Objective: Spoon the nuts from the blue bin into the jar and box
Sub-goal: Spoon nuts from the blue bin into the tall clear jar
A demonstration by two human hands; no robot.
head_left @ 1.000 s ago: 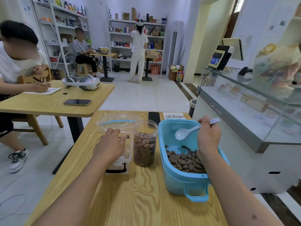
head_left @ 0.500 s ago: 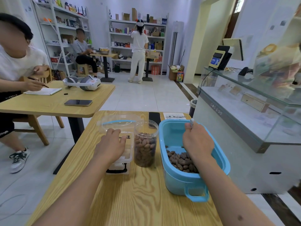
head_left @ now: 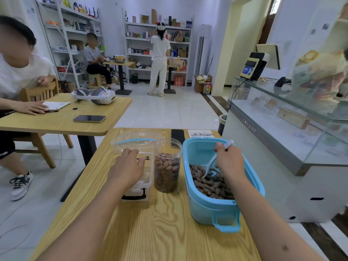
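At a wooden desk [head_left: 154, 223] in a shop, the right hand [head_left: 228, 161] grips a white plastic spoon [head_left: 209, 166], whose bowl has dipped from above the bin a second ago into the brown nuts [head_left: 211, 183]; half a second ago the hand hid the spoon. The left hand [head_left: 127, 168] has stayed put, fingers curled over the rim of the clear box [head_left: 145, 178]. Between box and bin stands a clear round jar [head_left: 167, 166], mostly full of nuts and just beside both. The blue bin [head_left: 211, 210] is smooth, oblong plastic with a loop handle facing the camera; its right wall sits near the desk's right edge. Bare grained wood lies open nearer the camera. A black phone [head_left: 177, 135] lies beyond the jar.
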